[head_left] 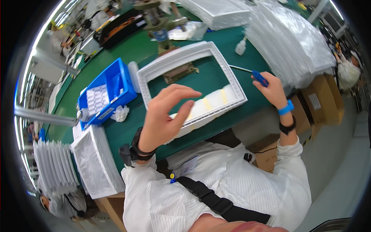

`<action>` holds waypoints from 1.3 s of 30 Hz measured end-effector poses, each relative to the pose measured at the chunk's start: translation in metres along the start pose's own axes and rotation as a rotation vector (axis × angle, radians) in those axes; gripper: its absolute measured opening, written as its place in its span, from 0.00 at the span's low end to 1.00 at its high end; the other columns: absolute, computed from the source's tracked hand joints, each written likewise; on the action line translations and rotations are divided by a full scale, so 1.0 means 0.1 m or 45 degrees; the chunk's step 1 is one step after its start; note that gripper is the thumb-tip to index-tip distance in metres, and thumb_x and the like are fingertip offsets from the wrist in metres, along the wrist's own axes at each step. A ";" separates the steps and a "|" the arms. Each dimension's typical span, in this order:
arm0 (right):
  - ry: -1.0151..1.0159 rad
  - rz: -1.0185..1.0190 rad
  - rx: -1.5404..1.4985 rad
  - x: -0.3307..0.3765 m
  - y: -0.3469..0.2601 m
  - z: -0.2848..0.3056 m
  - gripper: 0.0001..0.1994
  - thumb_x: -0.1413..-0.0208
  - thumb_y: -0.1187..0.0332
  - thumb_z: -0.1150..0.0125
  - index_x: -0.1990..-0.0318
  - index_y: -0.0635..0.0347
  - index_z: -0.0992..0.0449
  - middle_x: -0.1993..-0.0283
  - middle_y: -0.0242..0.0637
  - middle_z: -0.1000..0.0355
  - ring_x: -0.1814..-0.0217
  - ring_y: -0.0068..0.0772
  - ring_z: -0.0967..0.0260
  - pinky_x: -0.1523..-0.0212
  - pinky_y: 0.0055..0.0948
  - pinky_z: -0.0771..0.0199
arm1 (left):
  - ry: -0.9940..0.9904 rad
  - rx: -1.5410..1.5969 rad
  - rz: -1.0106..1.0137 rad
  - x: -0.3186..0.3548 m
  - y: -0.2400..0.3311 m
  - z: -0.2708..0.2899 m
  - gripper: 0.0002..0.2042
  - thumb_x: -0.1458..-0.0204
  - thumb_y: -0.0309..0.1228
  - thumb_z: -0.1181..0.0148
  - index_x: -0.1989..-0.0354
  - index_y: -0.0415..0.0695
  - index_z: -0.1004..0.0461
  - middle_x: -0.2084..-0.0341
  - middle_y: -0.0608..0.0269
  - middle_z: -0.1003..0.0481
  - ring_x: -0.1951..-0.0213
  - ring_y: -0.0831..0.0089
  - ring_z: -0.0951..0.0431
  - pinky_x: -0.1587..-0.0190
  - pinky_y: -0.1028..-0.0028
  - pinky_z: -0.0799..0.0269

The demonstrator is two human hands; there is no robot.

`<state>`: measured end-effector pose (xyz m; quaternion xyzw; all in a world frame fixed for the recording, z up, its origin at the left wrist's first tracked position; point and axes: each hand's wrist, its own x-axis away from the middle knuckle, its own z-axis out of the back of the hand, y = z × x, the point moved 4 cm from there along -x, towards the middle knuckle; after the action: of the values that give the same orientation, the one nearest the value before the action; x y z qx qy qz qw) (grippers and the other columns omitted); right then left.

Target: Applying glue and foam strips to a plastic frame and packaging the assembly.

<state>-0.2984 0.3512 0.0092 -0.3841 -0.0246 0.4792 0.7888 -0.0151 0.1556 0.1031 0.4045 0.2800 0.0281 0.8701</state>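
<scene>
A white rectangular plastic frame [228,70] lies on the green work mat [247,106] in front of me, with a wide opening in its middle. A white padded roll [212,101] with yellowish strips runs along its near side. Over the frame's near left corner my left hand [164,114] hovers, thumb and fingers curved and apart, with no object visible between them. To the right of the frame, my right hand [273,89] grips a screwdriver [260,78] by its blue and red handle. The metal shaft points left, its tip near the frame's right side.
Behind the frame stands a green hand press [154,19]. A blue bin [129,79] holds white mesh-patterned pieces, with crumpled white material [120,113] beside it. A small white bottle [240,47], plastic-wrapped panels [286,42] and cardboard boxes [322,98] lie rightward. A wrapped frame [96,162] sits near left.
</scene>
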 end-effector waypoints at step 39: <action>-0.452 0.001 -0.593 0.47 -1.71 -0.52 0.15 0.38 0.75 0.48 0.45 0.69 0.28 0.59 0.43 0.23 0.65 0.29 0.26 0.62 0.26 0.28 | -0.123 -0.007 -0.021 0.18 -0.02 0.31 0.09 0.42 0.23 0.45 0.53 0.38 0.31 0.73 0.53 0.26 0.72 0.61 0.23 0.69 0.71 0.29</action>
<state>-0.1252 0.3152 0.0647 -0.4651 -0.2713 0.5207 0.6625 0.0159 0.1382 0.1093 0.4008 0.2410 0.0021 0.8839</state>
